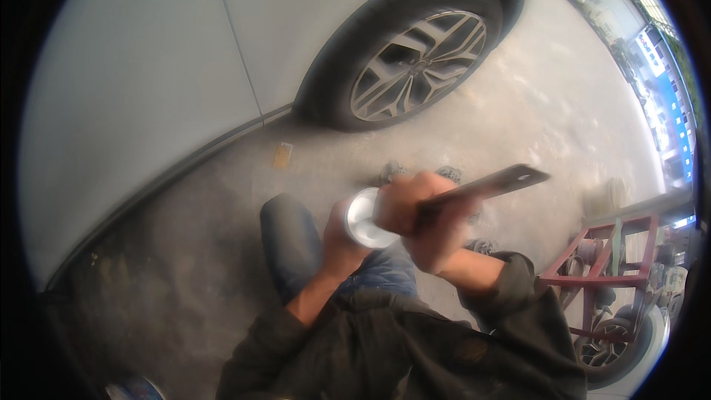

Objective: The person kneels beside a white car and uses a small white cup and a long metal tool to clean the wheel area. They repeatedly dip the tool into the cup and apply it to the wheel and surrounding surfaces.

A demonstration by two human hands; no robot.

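In front of my lap, my left hand (339, 246) is wrapped round the side of a round, open container (361, 231) with a pale rim and whitish inside. Close against the container's right side is my right hand (437, 226), smeared by motion. Its fingers are closed on a flat dark tool (515, 178) with a hole near its far end, like a scraper or a knife handle. That end sticks out to the upper right. Whatever lies at the tool's other end is hidden by my fingers.
A pale car body (148, 67) with a wheel (418, 67) stands ahead and to the left. A small yellowish card (282, 155) lies on the concrete floor (518, 118). At the right are a red metal frame (596, 280) and another wheel (611, 344).
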